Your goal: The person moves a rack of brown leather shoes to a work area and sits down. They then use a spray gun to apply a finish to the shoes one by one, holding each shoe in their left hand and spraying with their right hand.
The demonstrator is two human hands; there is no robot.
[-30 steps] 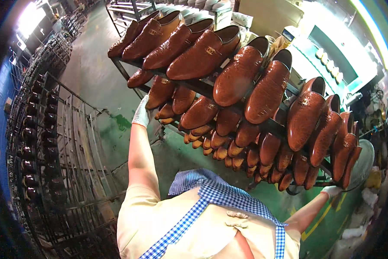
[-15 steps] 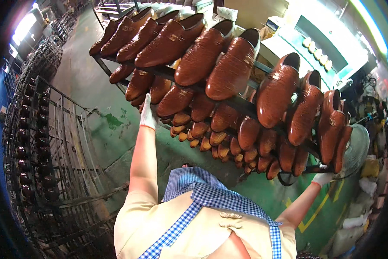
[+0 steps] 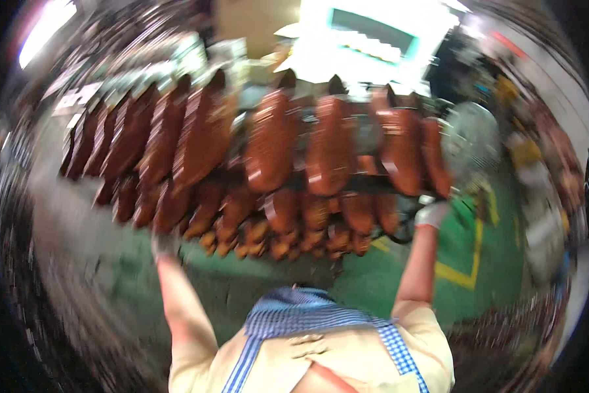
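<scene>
In front of me stands a dark metal shoe rack with several tiers of shiny reddish-brown slip-on shoes, toes toward me. My left hand, in a white glove and smeared by motion, is at the rack's left side, just under the second-tier shoes; its fingers are hidden, but it appears closed on the frame. At the right end, my gloved right hand grips the end of the upper rail, below the last shoe. Lower tiers of shoes blur together beneath.
A round wire-guarded fan stands past the rack's right end. Behind the rack is a brightly lit workbench. Yellow lines mark the green floor. Bags and clutter lie along the right side.
My view has swung left, and the rack now lies more squarely across it. Both hands have stayed at the rack. The fan shows more fully beyond its right end.
</scene>
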